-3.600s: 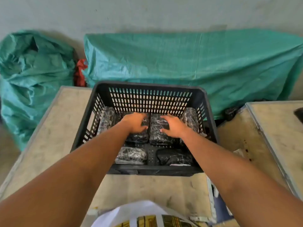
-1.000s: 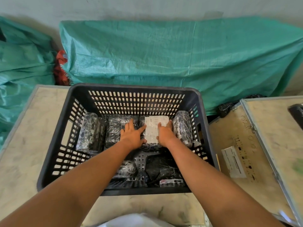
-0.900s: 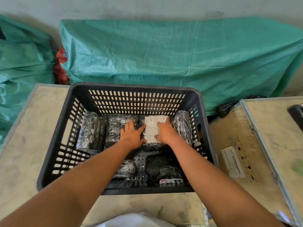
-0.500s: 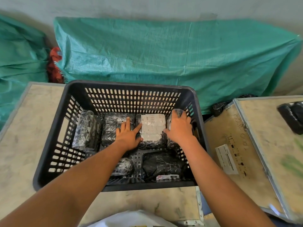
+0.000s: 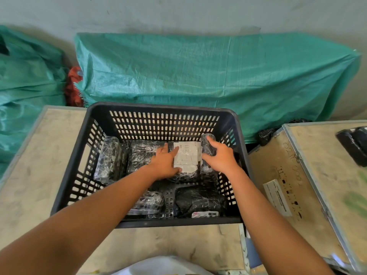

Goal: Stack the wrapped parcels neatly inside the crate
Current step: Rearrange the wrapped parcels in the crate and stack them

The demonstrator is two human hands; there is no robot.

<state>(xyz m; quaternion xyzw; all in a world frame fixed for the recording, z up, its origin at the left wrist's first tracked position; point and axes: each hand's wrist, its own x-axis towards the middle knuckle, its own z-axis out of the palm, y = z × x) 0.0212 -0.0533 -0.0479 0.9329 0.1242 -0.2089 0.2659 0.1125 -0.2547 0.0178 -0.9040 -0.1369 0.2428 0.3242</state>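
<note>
A black slotted crate (image 5: 158,107) stands on a wooden surface. Its back row holds several parcels wrapped in black film. One leans at the left (image 5: 108,159), and a second (image 5: 142,153) lies beside it. A third carries a white label (image 5: 187,155), and a narrow one stands on edge by the right wall (image 5: 208,142). Two more lie in front (image 5: 149,201) (image 5: 200,201). My left hand (image 5: 164,165) lies flat, fingers spread, across the second and the labelled parcels. My right hand (image 5: 220,157) grips the narrow right parcel, thumb on its inner side.
A green tarp-covered bundle (image 5: 208,76) lies behind the crate, a green sack (image 5: 25,86) at the left with red cloth (image 5: 73,86) between. To the right is a wooden case (image 5: 317,175) with a paper label (image 5: 277,197) and a black parcel (image 5: 355,143). A white bag (image 5: 162,266) sits below.
My right hand left the labelled parcel and took hold of the narrow parcel by the right wall. The left hand stayed flat on the middle parcels.
</note>
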